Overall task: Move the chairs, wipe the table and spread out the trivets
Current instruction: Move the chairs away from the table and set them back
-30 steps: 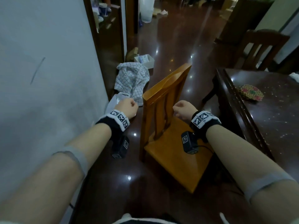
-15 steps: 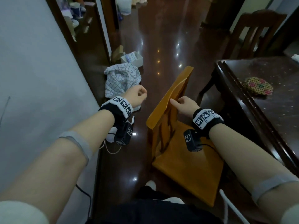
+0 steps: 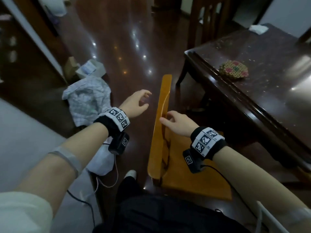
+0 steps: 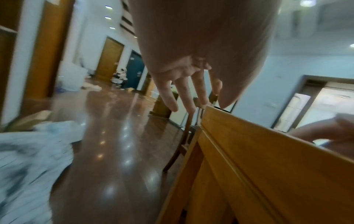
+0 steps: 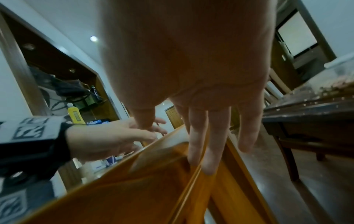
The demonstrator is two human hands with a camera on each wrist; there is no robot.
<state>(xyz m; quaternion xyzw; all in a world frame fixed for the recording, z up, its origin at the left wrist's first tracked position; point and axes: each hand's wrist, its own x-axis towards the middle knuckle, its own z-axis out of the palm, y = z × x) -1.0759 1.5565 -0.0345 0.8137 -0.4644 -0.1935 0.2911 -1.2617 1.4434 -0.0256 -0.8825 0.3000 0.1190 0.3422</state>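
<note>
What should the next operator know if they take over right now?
Left hand: open, fingers spread, beside the chair back, holding nothing.
Right hand: open, fingers at the top rail of the light wooden chair, no grip.
The chair stands beside the dark table, off its corner.
The table is covered in crumbs; the trivet sits near its edge.
Left: wipe the table, spread the trivets; a dark chair stands at the far side.

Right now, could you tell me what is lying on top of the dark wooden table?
On the dark table lie a round beaded trivet, scattered crumbs and, near the far corner, a white cloth or tissue. The table's right part runs out of frame, so anything there cannot be seen.
</note>
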